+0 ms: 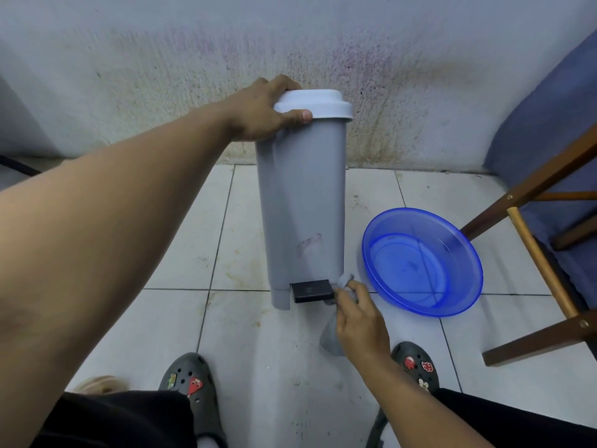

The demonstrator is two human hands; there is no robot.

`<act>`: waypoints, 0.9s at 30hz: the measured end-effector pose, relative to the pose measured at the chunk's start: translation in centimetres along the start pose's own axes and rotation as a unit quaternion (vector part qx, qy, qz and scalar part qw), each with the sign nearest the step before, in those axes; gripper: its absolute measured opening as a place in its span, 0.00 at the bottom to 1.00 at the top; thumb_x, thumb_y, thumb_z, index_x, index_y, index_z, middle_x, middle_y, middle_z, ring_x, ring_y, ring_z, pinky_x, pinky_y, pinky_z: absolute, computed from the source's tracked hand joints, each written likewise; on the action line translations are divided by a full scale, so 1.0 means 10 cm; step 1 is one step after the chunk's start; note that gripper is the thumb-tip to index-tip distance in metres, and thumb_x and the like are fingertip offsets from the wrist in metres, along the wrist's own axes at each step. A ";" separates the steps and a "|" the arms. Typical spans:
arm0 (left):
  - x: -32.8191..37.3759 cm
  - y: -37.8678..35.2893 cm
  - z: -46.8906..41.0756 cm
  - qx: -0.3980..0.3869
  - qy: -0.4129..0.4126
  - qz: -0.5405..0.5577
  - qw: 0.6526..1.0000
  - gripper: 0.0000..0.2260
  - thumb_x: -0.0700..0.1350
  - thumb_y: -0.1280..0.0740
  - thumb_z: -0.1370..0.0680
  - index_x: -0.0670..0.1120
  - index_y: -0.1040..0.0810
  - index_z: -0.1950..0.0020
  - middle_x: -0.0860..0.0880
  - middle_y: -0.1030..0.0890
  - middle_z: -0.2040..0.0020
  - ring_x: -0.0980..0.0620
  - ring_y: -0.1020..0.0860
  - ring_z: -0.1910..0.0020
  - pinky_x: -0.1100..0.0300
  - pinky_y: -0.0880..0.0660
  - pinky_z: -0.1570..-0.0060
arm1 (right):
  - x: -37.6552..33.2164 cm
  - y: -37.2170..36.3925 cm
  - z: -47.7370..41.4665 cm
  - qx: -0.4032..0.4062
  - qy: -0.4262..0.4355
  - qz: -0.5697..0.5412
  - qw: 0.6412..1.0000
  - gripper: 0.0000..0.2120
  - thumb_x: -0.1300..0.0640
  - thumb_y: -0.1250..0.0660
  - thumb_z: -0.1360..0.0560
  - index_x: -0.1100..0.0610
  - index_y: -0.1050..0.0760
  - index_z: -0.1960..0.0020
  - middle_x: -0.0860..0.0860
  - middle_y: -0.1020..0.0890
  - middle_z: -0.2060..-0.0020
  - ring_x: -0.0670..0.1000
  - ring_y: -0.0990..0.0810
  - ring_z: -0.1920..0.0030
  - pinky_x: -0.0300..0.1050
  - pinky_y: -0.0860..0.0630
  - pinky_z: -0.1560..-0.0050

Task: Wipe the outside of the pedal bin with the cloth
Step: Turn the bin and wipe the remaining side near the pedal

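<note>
Below, stained white floor tiles (181, 253), mottled wall (387, 76), pedal bin (303, 202).

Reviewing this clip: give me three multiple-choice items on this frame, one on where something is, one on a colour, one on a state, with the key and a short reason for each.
1. Where is the right hand with the cloth?
A. on the lid
B. low on the pedal bin, beside the pedal
C. inside the basin

2. What colour is the basin on the floor?
A. red
B. green
C. blue

3. What state is the lid in?
A. closed, with the left hand gripping its edge
B. flipped fully open
C. lying on the floor

Key: 1 B, the right hand presses the cloth by the black pedal at the bin's foot. 2 C, the basin is translucent blue. 3 A, the lid sits flat on the bin under the left hand.
</note>
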State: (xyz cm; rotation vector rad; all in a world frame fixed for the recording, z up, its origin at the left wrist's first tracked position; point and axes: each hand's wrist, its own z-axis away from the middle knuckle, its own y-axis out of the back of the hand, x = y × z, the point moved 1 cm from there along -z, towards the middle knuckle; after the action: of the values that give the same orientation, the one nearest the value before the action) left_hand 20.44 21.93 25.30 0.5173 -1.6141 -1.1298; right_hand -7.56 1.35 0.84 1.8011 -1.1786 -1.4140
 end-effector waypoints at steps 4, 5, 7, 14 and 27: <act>0.02 0.00 0.01 -0.005 0.000 0.006 1.000 0.30 0.70 0.35 0.25 0.60 0.34 0.26 0.46 0.30 0.31 0.44 0.28 0.35 0.49 0.31 0.35 | 0.15 -0.06 0.19 -0.054 -0.013 0.006 0.998 0.13 0.68 0.30 0.27 0.56 0.21 0.45 0.51 0.25 0.46 0.55 0.22 0.60 0.49 0.22 0.69; 0.03 0.00 0.03 -0.004 -0.001 0.007 1.000 0.30 0.69 0.35 0.24 0.60 0.34 0.25 0.46 0.30 0.31 0.44 0.28 0.35 0.50 0.32 0.35 | 0.15 -0.04 0.17 -0.036 -0.040 -0.013 0.998 0.14 0.68 0.31 0.26 0.56 0.21 0.44 0.50 0.25 0.44 0.56 0.21 0.58 0.51 0.21 0.66; 0.05 0.01 0.04 0.000 0.000 0.009 1.000 0.30 0.68 0.35 0.23 0.59 0.35 0.25 0.46 0.30 0.31 0.45 0.28 0.35 0.53 0.34 0.37 | 0.07 0.03 0.06 0.021 -0.075 -0.053 0.996 0.15 0.69 0.33 0.26 0.55 0.21 0.43 0.50 0.23 0.43 0.56 0.20 0.54 0.52 0.19 0.62; 0.05 0.00 0.05 0.002 0.008 0.006 1.000 0.30 0.68 0.35 0.23 0.58 0.35 0.24 0.45 0.31 0.30 0.43 0.29 0.34 0.52 0.34 0.37 | -0.15 0.03 -0.10 0.031 -0.040 -0.039 0.998 0.15 0.72 0.30 0.29 0.56 0.20 0.47 0.49 0.28 0.41 0.56 0.21 0.60 0.50 0.19 0.67; -0.09 0.03 0.00 0.002 0.029 0.016 0.999 0.32 0.69 0.37 0.23 0.58 0.36 0.23 0.44 0.32 0.29 0.41 0.29 0.32 0.43 0.32 0.31 | -0.31 0.52 -0.77 0.139 -0.146 -0.131 0.971 0.11 0.68 0.30 0.30 0.56 0.20 0.51 0.50 0.21 0.48 0.48 0.25 0.54 0.24 0.35 0.57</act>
State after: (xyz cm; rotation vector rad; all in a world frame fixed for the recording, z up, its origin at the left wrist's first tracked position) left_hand 20.78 22.77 25.10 0.5198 -1.5696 -1.0797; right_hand -1.91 1.01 8.81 2.0511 -1.3819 -1.7897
